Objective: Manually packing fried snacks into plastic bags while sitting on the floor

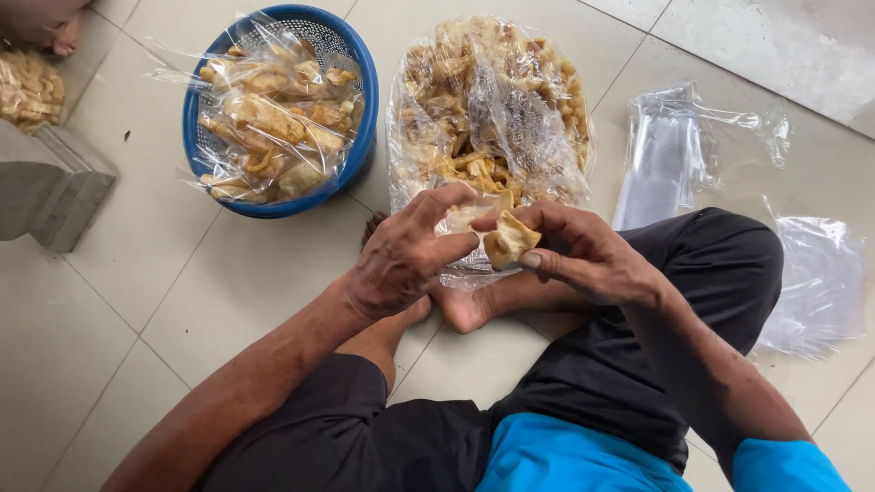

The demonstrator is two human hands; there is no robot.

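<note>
I sit cross-legged on a tiled floor. My right hand (583, 255) pinches a pale fried cracker (509, 240) between thumb and fingers. My left hand (406, 260) grips a small clear plastic bag (465, 219) with crackers inside, its fingers curled at the bag's mouth beside the cracker. Just beyond both hands stands a big clear sack of loose crackers (488, 109), open toward me.
A blue plastic basket (365, 109) at the far left holds several filled cracker bags. Empty clear bags (674, 155) lie at the right, with more plastic (820, 282) by my right knee. A grey block (50, 187) and another person's foot (41, 23) are at the left edge.
</note>
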